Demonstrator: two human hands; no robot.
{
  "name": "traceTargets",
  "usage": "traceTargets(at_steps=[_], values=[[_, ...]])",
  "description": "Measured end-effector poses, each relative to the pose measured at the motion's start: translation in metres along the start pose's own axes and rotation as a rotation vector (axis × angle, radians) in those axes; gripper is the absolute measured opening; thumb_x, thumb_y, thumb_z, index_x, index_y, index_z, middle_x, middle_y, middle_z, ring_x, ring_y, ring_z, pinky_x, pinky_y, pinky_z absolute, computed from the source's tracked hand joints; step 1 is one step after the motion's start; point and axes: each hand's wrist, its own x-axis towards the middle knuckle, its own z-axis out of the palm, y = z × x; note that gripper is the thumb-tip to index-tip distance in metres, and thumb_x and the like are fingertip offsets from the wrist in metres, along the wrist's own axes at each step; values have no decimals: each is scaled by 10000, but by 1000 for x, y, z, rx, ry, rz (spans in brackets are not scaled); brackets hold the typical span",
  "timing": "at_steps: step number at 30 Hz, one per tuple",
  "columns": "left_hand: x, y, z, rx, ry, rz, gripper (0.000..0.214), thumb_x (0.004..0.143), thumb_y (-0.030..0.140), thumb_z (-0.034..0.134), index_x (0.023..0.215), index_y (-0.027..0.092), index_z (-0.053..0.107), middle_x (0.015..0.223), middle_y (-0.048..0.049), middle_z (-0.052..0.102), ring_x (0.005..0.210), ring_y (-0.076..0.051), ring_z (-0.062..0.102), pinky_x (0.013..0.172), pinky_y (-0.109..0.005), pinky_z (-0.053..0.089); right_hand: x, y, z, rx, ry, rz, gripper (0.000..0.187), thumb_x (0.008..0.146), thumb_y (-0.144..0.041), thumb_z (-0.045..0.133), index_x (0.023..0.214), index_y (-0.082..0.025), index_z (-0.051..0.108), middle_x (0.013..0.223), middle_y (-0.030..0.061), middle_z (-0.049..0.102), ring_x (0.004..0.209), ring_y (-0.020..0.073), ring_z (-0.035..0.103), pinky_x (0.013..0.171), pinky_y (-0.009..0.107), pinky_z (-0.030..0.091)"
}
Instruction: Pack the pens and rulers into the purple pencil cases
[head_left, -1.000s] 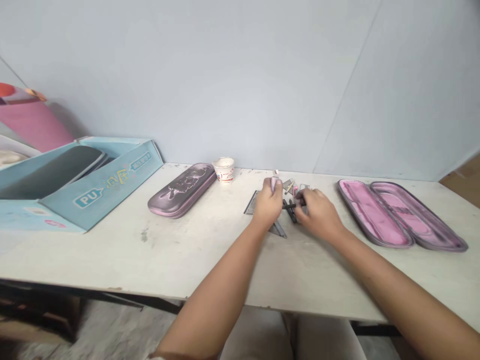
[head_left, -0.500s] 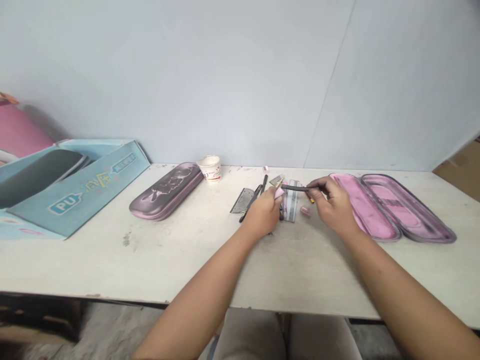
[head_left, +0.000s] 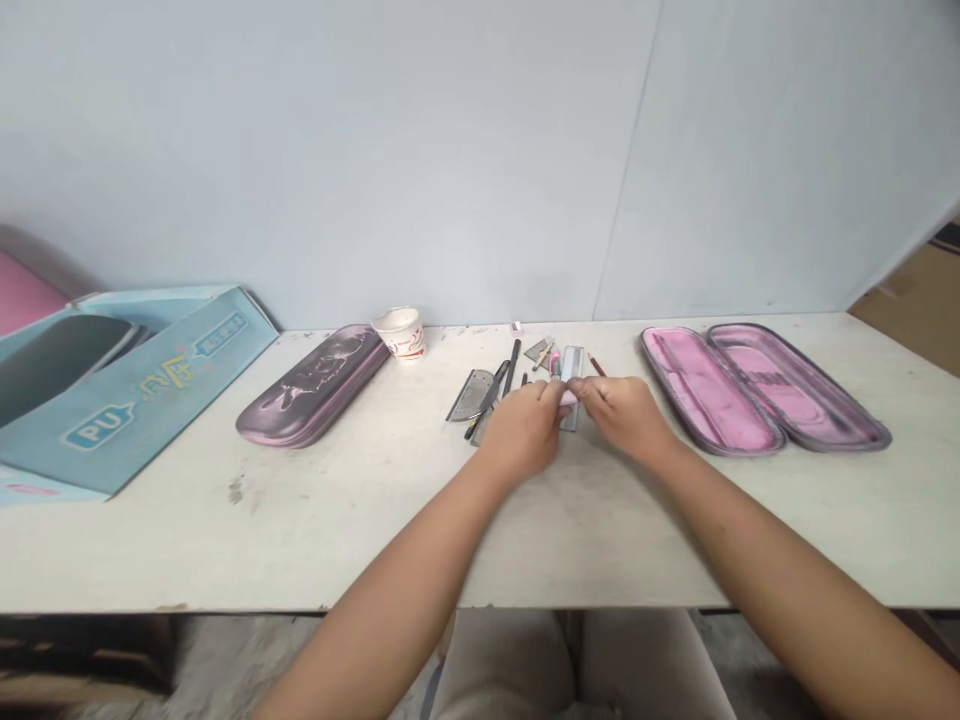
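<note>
From the head camera, the person's left hand (head_left: 523, 428) and right hand (head_left: 622, 415) meet over a white-topped table (head_left: 225, 540), their fingers curled inward and almost touching. A small pink object (head_left: 568, 398) shows between the fingertips. Both hands are partly closed around it, but they hide too much to tell which one has hold of it, or how firmly.

Directly under the hands lies a clear ruler (head_left: 571, 368). Just left of it are a grey metal set square (head_left: 471, 396) and a slim black pen (head_left: 512, 365). Beyond the fingers sit a small metal triangular piece (head_left: 537, 350) and a thin red-brown pencil (head_left: 596, 365).

To the right, an open oval pencil case with pink lining (head_left: 750, 390) lies flat. To the left are a closed purple printed pencil case (head_left: 313, 385), a white paper cup with red markings (head_left: 400, 333) against the wall, and a pale blue cardboard box (head_left: 142, 400) at the table's edge.
</note>
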Motion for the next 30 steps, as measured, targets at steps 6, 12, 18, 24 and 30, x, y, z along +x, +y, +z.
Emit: traceTargets(at_steps=[6, 12, 18, 24, 30], values=[[-2, 11, -5, -265, 68, -16, 420, 902, 234, 289, 1313, 314, 324, 1065, -47, 589, 930, -185, 582, 777, -284, 430, 3, 17, -10, -114, 22, 64, 475, 891, -512, 239, 730, -214, 571, 620, 36, 603, 583, 174, 554, 546, 274, 317], [2, 3, -9, -427, 138, -248, 298, 886, 273, 306, 1164, 229, 407, 761, -22, 591, 684, -187, 588, 699, -299, 419, -5, 34, -7, -264, -139, -67, 313, 777, -435, 554, 1013, -230, 575, 875, 63, 632, 710, 195, 581, 587, 277, 359], [2, -1, -7, -579, 148, -288, 297, 876, 302, 335, 1154, 231, 411, 624, 32, 501, 571, -149, 511, 639, -267, 396, -3, 30, -5, -181, -153, -118, 166, 795, -262, 518, 934, -217, 597, 871, 60, 592, 765, 184, 578, 689, 307, 418], [2, 4, -2, -678, 119, -222, 340, 875, 345, 362, 1166, 182, 428, 675, 12, 524, 622, -139, 510, 674, -257, 402, 6, 13, -6, 654, 214, 65, 258, 842, -373, 461, 1053, -225, 465, 961, 45, 604, 808, 140, 614, 747, 335, 503], [2, 10, 3, -763, 49, -145, 347, 884, 387, 341, 1113, 174, 491, 729, -15, 559, 692, -153, 530, 704, -265, 414, -1, -11, 4, 958, 98, 35, 231, 826, -402, 511, 996, -247, 483, 959, 32, 658, 967, 152, 598, 907, 377, 444]])
